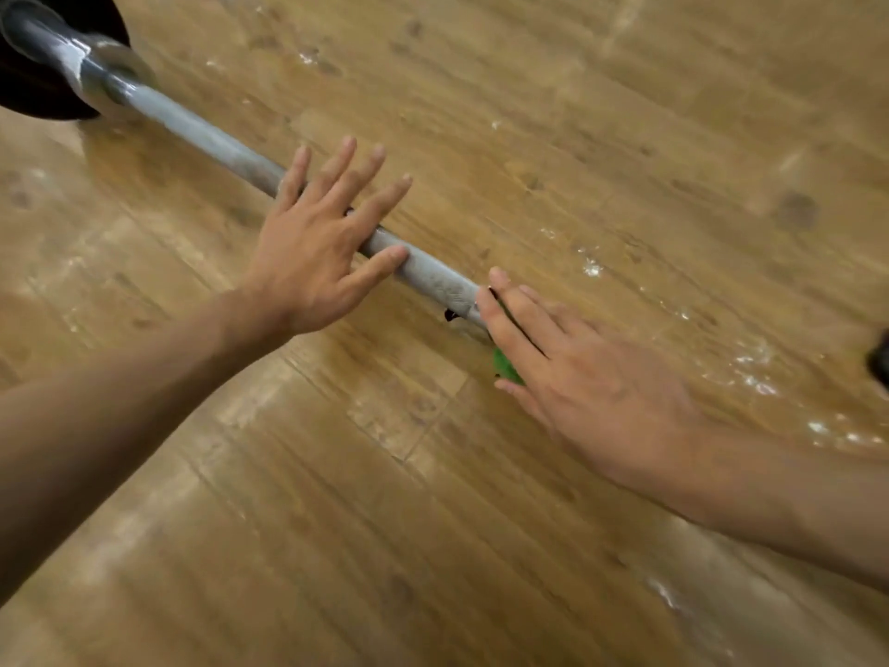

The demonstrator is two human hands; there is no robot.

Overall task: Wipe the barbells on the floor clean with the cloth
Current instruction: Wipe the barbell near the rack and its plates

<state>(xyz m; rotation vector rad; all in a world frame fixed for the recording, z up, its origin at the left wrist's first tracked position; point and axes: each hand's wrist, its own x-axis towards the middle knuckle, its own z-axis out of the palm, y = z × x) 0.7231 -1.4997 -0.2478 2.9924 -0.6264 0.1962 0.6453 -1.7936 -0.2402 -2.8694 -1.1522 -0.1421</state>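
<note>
One barbell lies slanting on the floor from far left to middle, and we judge the wiping unfinished: our left hand rests flat and spread on the smudged bar while our right hand, fingers straight, presses the green cloth against it.

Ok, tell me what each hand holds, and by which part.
Nothing is gripped. The left hand lies flat, fingers spread, on the barbell shaft. The right hand, fingers straight, covers a green cloth at the shaft; only the cloth's edge shows.
</note>
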